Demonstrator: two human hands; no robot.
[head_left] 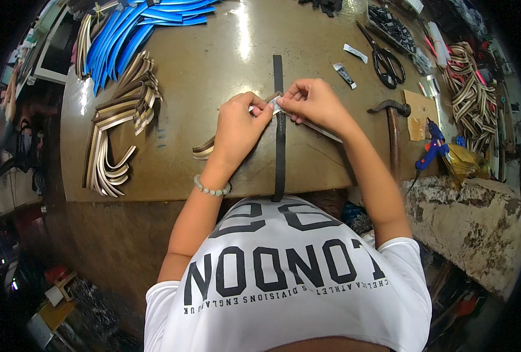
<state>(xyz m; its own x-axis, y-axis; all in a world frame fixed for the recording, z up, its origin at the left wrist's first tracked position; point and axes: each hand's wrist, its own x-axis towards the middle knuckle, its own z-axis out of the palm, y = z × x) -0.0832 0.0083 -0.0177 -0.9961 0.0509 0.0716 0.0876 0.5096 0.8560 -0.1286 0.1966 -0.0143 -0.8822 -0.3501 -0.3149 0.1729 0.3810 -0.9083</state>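
My left hand [241,124] and my right hand [318,107] meet over the table, with fingertips pinched together. Between them they grip a striped strap [203,149] in brown, tan and white. One end of it shows beyond my left wrist, and another stretch runs out below my right hand. At the fingertips sits a small whitish piece [275,105], partly covered by my thumbs; what it is I cannot make out. Under the hands a black strap [280,158] lies lengthwise, reaching the table's near edge.
Bundled striped straps [105,138] and blue straps [125,38] lie on the left. Toward the right are scissors [384,64], two small tubes or packets [345,76], a hammer [394,135], a blue glue gun [433,146], a bin of dark buckle-like pieces [389,26] and heaped straps [471,94].
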